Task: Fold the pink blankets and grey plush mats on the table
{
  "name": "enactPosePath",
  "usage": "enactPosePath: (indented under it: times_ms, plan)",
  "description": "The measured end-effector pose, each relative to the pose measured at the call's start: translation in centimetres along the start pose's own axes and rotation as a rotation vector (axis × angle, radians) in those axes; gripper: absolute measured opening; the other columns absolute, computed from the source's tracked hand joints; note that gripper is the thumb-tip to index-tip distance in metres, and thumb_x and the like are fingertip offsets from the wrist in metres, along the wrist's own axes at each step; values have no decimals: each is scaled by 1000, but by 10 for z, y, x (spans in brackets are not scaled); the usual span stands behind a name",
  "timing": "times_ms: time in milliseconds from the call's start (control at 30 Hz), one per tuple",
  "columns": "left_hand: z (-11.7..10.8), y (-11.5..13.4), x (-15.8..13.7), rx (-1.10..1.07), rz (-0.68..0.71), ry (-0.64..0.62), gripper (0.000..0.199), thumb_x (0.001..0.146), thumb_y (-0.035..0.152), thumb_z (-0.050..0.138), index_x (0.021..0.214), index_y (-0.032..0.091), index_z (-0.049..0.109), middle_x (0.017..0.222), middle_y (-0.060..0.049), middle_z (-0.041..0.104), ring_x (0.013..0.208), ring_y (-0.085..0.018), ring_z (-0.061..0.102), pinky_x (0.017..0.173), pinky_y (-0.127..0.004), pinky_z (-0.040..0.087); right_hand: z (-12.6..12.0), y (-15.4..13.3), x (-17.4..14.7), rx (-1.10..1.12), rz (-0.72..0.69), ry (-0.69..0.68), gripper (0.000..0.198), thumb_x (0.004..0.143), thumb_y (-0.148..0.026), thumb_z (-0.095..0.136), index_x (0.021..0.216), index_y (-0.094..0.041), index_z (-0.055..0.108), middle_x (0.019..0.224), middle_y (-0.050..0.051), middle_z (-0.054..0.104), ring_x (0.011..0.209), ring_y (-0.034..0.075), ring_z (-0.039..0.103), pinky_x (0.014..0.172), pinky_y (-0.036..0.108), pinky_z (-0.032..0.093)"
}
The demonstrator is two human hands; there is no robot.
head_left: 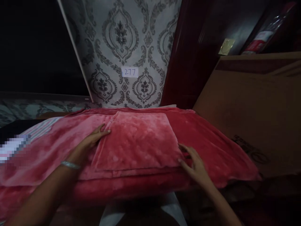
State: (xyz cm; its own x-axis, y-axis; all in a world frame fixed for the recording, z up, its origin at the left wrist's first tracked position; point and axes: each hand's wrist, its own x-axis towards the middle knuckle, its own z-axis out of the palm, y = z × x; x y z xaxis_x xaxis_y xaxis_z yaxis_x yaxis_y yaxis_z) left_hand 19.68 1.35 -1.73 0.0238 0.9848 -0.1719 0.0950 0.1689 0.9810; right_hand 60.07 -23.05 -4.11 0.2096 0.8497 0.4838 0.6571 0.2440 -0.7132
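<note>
I see the folded pink cloth (pixel 138 141) lying on the big red blanket (pixel 202 141), with the left hand (pixel 97 134) and the right hand (pixel 193 161) loosely spread at its two sides, so soft, flat, even pats from both would best keep its edges straight.

Patterned grey-and-white wallpaper (pixel 121 34) surrounds a rectangular white card (pixel 130 72) handwritten 277; left of the card is a large flat black screen (pixel 39 47), right of it a glossy dark-red panel (pixel 185 53), farther right a brown cardboard box (pixel 246 103), a square golden plate (pixel 227 47) and a clear plastic bottle (pixel 263 36) with red-and-white label
</note>
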Motion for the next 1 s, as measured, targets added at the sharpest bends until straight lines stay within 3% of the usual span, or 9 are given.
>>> enactPosePath:
  times_ms: [67, 167, 267, 367, 467, 667, 833, 900, 1000]
  plan:
    - [-3, -4, -22, 52, -41, -48, 112, 54, 43, 92, 152, 32, 38, 148, -16, 51, 117, -35, 64, 94, -46, 57, 0, 23, -15, -140, -78, -78, 63, 83, -43, 64, 142, -25, 52, 141, 13, 54, 129, 30, 52, 105, 50, 47]
    - [3, -4, -49, 99, -61, -54, 113, 60, 38, 88, 156, 36, 28, 156, -12, 42, 127, -34, 58, 96, -42, 56, 10, 35, -33, -259, -129, -135, 66, 86, -32, 58, 150, -26, 43, 153, 12, 41, 140, 28, 41, 112, 51, 40]
    - [13, 1, -63, 114, 5, -23, 99, 65, 25, 81, 153, 34, 36, 158, -8, 41, 132, -29, 54, 97, -32, 55, 23, 34, -31, -340, -61, -67, 62, 84, -21, 51, 146, -26, 49, 148, 11, 47, 132, 27, 49, 109, 49, 44]
    - [21, 5, -67, 35, 3, -27, 91, 65, 16, 75, 149, 33, 43, 151, -8, 51, 119, -28, 64, 85, -31, 60, 27, 37, -22, -394, 40, -16, 69, 76, -9, 47, 142, -29, 55, 143, 7, 54, 119, 25, 60, 100, 43, 53]
    - [23, 2, -69, 17, 57, -26, 87, 62, 12, 74, 144, 32, 51, 148, -7, 54, 117, -27, 64, 80, -28, 60, 21, 47, -20, -359, 20, 78, 74, 71, -4, 41, 137, -31, 60, 136, 3, 60, 119, 22, 61, 102, 39, 52]
    - [16, -25, -71, 157, 124, 59, 94, 58, 13, 74, 148, 25, 47, 150, -10, 51, 133, -31, 52, 101, -35, 51, 24, 75, -43, -273, 30, 107, 70, 72, -6, 41, 133, -31, 64, 133, 3, 62, 117, 22, 62, 106, 41, 50]
    - [1, -28, -64, 329, 189, 134, 85, 57, 17, 76, 140, 23, 55, 133, -11, 64, 128, -34, 56, 108, -42, 45, 18, 91, -51, -270, 45, 16, 66, 75, -12, 40, 133, -28, 65, 133, 6, 62, 120, 23, 61, 106, 45, 49]
    - [-1, -18, -61, 491, 261, 194, 75, 61, 22, 74, 134, 22, 60, 130, -12, 64, 122, -35, 59, 109, -45, 43, 4, 85, -44, -298, 8, -95, 60, 77, -17, 42, 131, -27, 66, 136, 8, 61, 123, 25, 59, 105, 46, 50]
    - [14, -3, -63, 786, 521, 219, 60, 74, 32, 67, 132, 20, 63, 142, -15, 56, 132, -36, 50, 115, -47, 35, -11, 52, -18, -321, -124, -173, 57, 84, -27, 46, 140, -27, 59, 149, 9, 50, 134, 28, 50, 108, 48, 46]
